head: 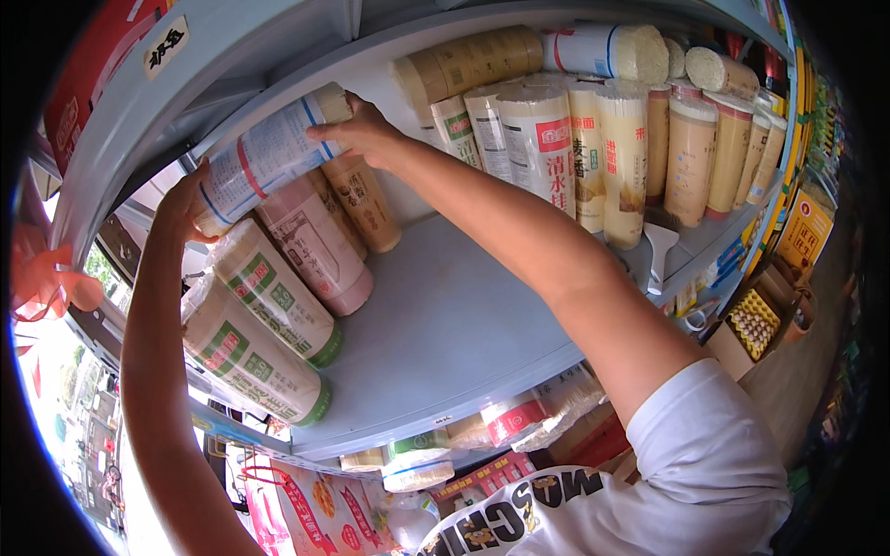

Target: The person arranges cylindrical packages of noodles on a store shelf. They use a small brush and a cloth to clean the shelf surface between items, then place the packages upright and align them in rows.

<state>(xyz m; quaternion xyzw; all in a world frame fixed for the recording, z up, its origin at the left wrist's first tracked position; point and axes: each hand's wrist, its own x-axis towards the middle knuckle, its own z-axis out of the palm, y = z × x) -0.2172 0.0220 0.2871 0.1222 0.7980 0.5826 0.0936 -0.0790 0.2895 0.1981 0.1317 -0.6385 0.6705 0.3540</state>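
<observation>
Between both hands I hold a cylindrical pack of dried noodles in clear film, with blue bands and a red band around it. My left hand grips its lower left end, and my right hand grips the upper right end. The pack lies on its side over the tops of upright noodle packs. Beneath it stand two green-and-white noodle packs, a pink noodle pack and a brown-wrapped noodle pack, all on the grey metal shelf.
Several upright noodle packs fill the shelf's right part, with others lying on top. A white-handled brush or scraper rests by the front edge. Below are more packs. On the floor at right sits a carton of eggs.
</observation>
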